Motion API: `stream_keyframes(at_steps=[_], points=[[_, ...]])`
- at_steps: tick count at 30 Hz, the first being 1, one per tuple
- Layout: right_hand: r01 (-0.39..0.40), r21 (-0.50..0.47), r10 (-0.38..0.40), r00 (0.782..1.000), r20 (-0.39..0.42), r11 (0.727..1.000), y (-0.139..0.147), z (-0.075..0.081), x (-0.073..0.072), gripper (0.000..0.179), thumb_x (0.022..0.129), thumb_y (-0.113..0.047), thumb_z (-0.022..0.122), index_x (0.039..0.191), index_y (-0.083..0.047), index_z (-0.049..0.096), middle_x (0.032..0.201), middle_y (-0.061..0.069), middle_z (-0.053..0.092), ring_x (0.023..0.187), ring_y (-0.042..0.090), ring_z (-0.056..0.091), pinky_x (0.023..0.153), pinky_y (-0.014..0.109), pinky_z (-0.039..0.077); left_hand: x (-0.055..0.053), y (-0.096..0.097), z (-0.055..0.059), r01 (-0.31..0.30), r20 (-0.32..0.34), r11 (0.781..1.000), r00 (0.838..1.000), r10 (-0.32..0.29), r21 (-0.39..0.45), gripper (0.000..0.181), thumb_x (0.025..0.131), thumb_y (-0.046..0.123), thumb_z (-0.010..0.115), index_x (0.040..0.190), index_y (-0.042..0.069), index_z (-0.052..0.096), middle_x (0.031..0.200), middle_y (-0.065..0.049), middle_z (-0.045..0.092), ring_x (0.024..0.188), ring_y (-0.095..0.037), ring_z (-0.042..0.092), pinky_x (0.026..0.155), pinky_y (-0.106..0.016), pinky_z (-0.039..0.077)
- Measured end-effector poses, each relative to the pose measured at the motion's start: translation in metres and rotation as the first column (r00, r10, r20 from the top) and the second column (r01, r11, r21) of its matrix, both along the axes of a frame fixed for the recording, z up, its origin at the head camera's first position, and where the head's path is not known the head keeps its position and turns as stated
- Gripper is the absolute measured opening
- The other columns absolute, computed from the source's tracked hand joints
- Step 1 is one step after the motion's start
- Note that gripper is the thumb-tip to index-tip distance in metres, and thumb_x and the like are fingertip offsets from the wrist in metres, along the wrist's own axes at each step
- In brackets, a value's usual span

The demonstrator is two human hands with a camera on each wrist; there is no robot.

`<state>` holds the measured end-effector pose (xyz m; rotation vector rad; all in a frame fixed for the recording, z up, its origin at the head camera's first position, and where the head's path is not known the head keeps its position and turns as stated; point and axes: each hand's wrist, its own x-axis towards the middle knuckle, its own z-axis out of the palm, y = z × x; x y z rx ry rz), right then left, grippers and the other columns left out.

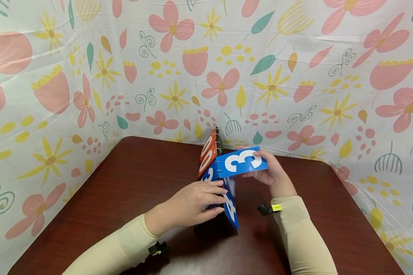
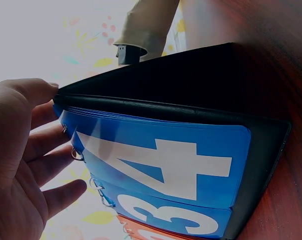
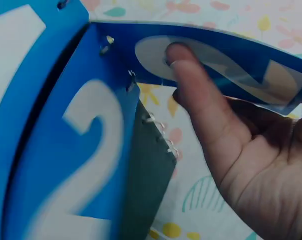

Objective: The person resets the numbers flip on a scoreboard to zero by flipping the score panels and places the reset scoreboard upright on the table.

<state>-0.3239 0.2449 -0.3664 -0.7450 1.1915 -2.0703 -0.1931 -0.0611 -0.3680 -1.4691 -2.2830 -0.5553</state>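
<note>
A black tent-shaped flip scoreboard stands on the table, with blue and red number cards ringed along its ridge. My right hand pinches the free end of a blue number card and holds it out to the right of the ridge. A white 3 shows on its face in the head view; in the right wrist view a 2 is on its other side. Across the near end of the ridge rests my left hand, fingers nearly straight, fingertips by the rings. Below them hangs a blue card with a 4.
Beyond the blue cards, red cards with white zeros hang at the scoreboard's far end. The dark red-brown table runs back to a flower-patterned curtain. Small black cameras sit on both wrists.
</note>
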Motion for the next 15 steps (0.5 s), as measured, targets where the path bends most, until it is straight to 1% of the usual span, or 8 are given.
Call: stream_keyframes(at_steps=[1, 3, 6, 8, 10, 12, 15], points=[[-0.032, -0.045, 0.032, 0.999, 0.002, 0.998, -0.002, 0.000, 0.000, 0.048, 0.110, -0.020, 0.025, 0.154, -0.006, 0.038, 0.143, 0.017, 0.056, 0.112, 0.030, 0.072, 0.088, 0.046, 0.061, 0.000, 0.000, 0.000, -0.002, 0.003, 1.000, 1.000, 0.002, -0.004, 0.030, 0.099, 0.030, 0.068, 0.124, 0.015, 0.076, 0.135, 0.000, 0.071, 0.143, -0.016, 0.054, 0.118, -0.037, 0.043], [-0.081, -0.142, 0.082, 0.997, -0.001, 0.987, -0.006, -0.001, -0.001, 0.048, 0.110, -0.020, 0.023, 0.155, -0.006, 0.033, 0.152, 0.020, 0.050, 0.121, 0.034, 0.068, 0.090, 0.047, 0.061, 0.000, 0.000, 0.000, -0.005, 0.006, 1.000, 1.000, 0.005, -0.009, 0.031, 0.100, 0.031, 0.068, 0.125, 0.015, 0.076, 0.136, 0.000, 0.071, 0.144, -0.016, 0.053, 0.117, -0.038, 0.043], [-0.123, -0.257, 0.116, 0.992, -0.042, 0.958, -0.013, -0.001, 0.001, 0.043, 0.111, -0.021, 0.023, 0.150, -0.009, 0.033, 0.161, 0.022, 0.041, 0.127, 0.037, 0.064, 0.092, 0.047, 0.061, 0.000, -0.001, 0.000, -0.003, -0.006, 1.000, 1.000, 0.003, -0.015, 0.032, 0.101, 0.033, 0.066, 0.126, 0.015, 0.075, 0.136, 0.000, 0.070, 0.145, -0.016, 0.052, 0.117, -0.040, 0.044], [-0.126, -0.296, 0.101, 0.990, -0.099, 0.947, -0.020, 0.001, 0.003, 0.039, 0.112, -0.024, 0.024, 0.145, -0.010, 0.038, 0.161, 0.023, 0.042, 0.124, 0.036, 0.066, 0.092, 0.046, 0.061, 0.000, -0.001, 0.000, 0.004, -0.008, 1.000, 1.000, -0.004, -0.007, 0.032, 0.100, 0.032, 0.067, 0.125, 0.014, 0.076, 0.136, -0.001, 0.070, 0.144, -0.017, 0.053, 0.116, -0.041, 0.045], [-0.117, -0.314, 0.069, 0.985, -0.160, 0.942, -0.027, 0.002, 0.005, 0.039, 0.112, -0.028, 0.027, 0.143, -0.011, 0.044, 0.157, 0.023, 0.048, 0.120, 0.034, 0.068, 0.093, 0.045, 0.060, -0.001, 0.000, -0.001, 0.013, -0.005, 1.000, 1.000, -0.013, 0.006, 0.031, 0.100, 0.031, 0.068, 0.124, 0.014, 0.076, 0.135, -0.001, 0.071, 0.144, -0.018, 0.053, 0.116, -0.041, 0.045], [-0.101, -0.311, 0.032, 0.975, -0.219, 0.945, -0.034, 0.004, 0.008, 0.042, 0.113, -0.034, 0.028, 0.143, -0.012, 0.047, 0.151, 0.020, 0.055, 0.116, 0.031, 0.069, 0.094, 0.044, 0.059, -0.001, 0.000, -0.001, 0.018, -0.007, 1.000, 1.000, -0.018, 0.019, 0.030, 0.099, 0.029, 0.069, 0.123, 0.013, 0.076, 0.134, -0.002, 0.071, 0.143, -0.018, 0.054, 0.116, -0.041, 0.045], [-0.044, -0.299, -0.044, 0.958, -0.282, 0.953, -0.045, 0.005, 0.013, 0.041, 0.112, -0.038, 0.033, 0.144, -0.014, 0.047, 0.142, 0.016, 0.063, 0.111, 0.027, 0.070, 0.092, 0.043, 0.059, -0.002, -0.001, -0.001, 0.022, -0.019, 0.999, 1.000, -0.021, 0.029, 0.029, 0.099, 0.028, 0.069, 0.122, 0.013, 0.077, 0.133, -0.002, 0.072, 0.143, -0.018, 0.054, 0.115, -0.041, 0.046]])
